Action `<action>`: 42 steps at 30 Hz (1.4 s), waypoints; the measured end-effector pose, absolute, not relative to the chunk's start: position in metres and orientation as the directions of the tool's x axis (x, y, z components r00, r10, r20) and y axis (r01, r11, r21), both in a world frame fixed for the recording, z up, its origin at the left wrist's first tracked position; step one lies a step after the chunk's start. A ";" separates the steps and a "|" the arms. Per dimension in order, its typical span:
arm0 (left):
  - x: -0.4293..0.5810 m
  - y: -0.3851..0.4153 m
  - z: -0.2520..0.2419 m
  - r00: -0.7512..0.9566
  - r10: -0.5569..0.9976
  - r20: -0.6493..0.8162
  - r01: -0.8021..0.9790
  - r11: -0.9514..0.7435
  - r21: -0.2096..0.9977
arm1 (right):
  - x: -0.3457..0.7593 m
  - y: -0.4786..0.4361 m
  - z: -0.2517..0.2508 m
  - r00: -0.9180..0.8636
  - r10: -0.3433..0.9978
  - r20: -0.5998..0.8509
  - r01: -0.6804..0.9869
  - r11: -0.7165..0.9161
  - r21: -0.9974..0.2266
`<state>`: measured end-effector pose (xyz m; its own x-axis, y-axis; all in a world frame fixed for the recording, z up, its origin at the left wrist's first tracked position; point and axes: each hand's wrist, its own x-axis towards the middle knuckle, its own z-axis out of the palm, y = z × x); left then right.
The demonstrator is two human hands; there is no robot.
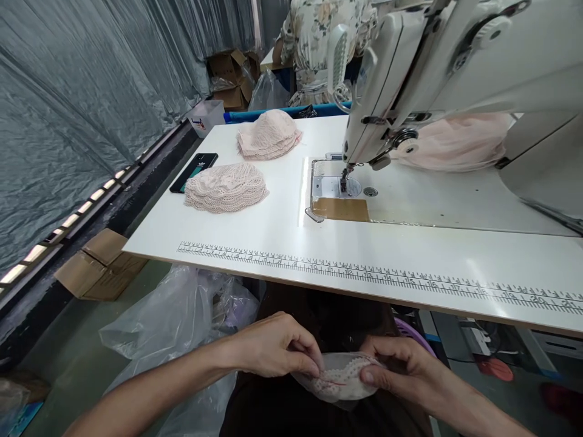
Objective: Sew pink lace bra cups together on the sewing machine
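Over my lap, below the table's front edge, I hold a pale lace-trimmed fabric piece (339, 379) with a line of red stitching across it. My left hand (285, 349) pinches its left end between thumb and fingers. At the other end my right hand (398, 364) grips it, thumb on top; some fingers are hidden behind the cloth. On the table lie two stacks of pinkish lace pieces, a nearer lace stack (226, 188) and a farther lace stack (268, 135). A white sewing machine (382, 79) stands to the right, its presser foot (345, 181) above the needle plate.
The white table (277, 233) has a printed ruler (346, 270) along its front edge. A phone (195, 172) lies partly under the nearer stack. Sheer pink fabric (460, 142) sits behind the machine. Clear plastic bags (168, 318) and a cardboard box (100, 264) are on the floor. A person (316, 42) is beyond.
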<state>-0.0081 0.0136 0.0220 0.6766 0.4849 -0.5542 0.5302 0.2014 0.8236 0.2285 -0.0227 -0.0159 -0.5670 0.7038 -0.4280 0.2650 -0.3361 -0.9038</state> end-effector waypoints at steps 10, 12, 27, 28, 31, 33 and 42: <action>-0.011 0.012 0.016 0.683 0.485 -0.547 0.462 0.294 0.837 | 0.229 -0.021 -0.020 -0.549 0.695 -0.463 0.330 -0.329 -0.885; -0.012 0.011 0.016 0.678 0.483 -0.554 0.457 0.314 0.832 | 0.228 -0.022 -0.021 -0.549 0.700 -0.458 0.312 -0.337 -0.889; -0.014 0.010 0.012 0.730 0.448 -0.516 0.431 0.284 0.856 | 0.222 -0.021 -0.017 -0.553 0.714 -0.429 0.246 -0.352 -0.903; -0.013 0.010 0.011 0.724 0.441 -0.531 0.441 0.296 0.847 | 0.221 -0.021 -0.017 -0.559 0.708 -0.432 0.241 -0.360 -0.901; -0.010 0.008 0.004 0.713 0.461 -0.528 0.445 0.284 0.849 | 0.219 -0.020 -0.015 -0.568 0.697 -0.437 0.235 -0.372 -0.898; -0.007 0.006 0.000 0.718 0.515 -0.469 0.399 0.248 0.883 | 0.218 -0.021 -0.014 -0.566 0.695 -0.443 0.233 -0.381 -0.895; -0.009 0.006 0.003 0.717 0.463 -0.521 0.366 0.386 0.847 | 0.221 -0.021 -0.014 -0.609 0.662 -0.437 0.203 -0.403 -0.893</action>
